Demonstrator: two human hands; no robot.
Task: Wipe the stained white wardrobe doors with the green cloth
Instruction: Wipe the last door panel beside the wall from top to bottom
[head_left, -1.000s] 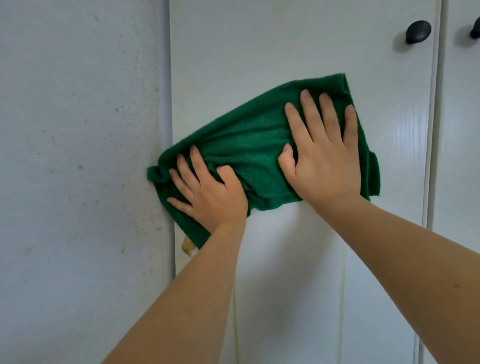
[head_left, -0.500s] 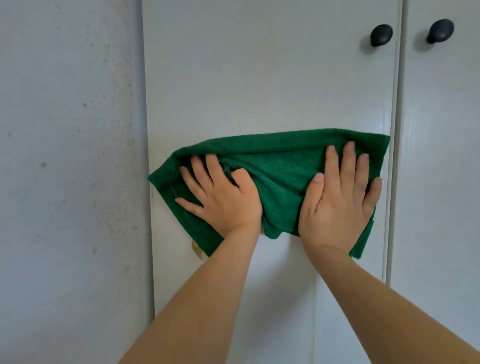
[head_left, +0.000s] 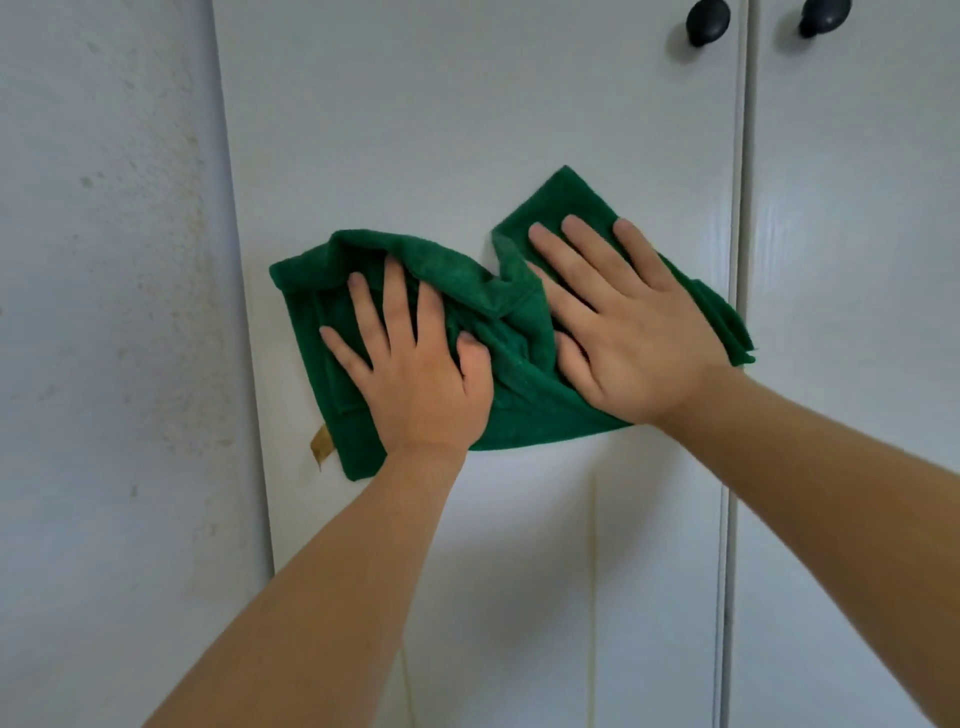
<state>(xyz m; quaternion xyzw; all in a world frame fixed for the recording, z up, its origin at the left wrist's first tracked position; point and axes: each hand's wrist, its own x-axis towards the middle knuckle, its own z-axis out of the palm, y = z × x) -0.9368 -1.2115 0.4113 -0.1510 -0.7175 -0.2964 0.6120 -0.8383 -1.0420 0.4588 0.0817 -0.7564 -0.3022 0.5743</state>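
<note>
I see both hands flat on the green cloth, pinning it against the left wardrobe door. My left hand lies with its fingers spread on the cloth's left half, thumb tucked into a bunched fold at the middle. My right hand presses the right half, fingers extended and angled up to the left, palm down; neither hand is closed around the fabric, both simply bear on it with open palms. The two hands sit just beside each other, with a ridge of gathered cloth between them. The cloth's upper right corner stands up in a point above my right fingers, and its right edge reaches close to the seam with the right wardrobe door. A small tan tag sticks out at the cloth's lower left. Two black knobs sit at the top, one per door. Faint yellowish streaks run down the door below the cloth, and the side panel at left carries brownish specks
</note>
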